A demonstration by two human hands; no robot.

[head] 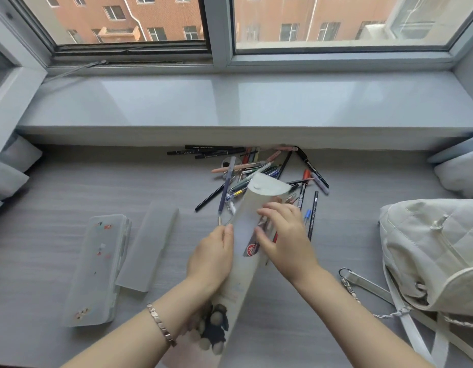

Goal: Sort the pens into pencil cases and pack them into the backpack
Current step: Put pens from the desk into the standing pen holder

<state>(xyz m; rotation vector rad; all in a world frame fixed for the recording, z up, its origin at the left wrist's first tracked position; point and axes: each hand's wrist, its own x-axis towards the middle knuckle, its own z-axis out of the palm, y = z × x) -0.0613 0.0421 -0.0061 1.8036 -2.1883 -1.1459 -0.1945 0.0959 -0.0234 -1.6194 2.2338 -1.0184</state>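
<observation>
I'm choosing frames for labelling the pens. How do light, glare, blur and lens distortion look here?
Head view: soft daylight comes from the window, with no hard shadows. Head view: pale glare lies on the windowsill, whose edge bows from wide-angle distortion. Head view: the left hand, right hand and pencil case are motion-blurred, while the pile of pens reads fairly sharp.

grey windowsill [230, 102], window frame [219, 30], brick building outside [123, 17], pale cushion far right [463, 171]
</observation>
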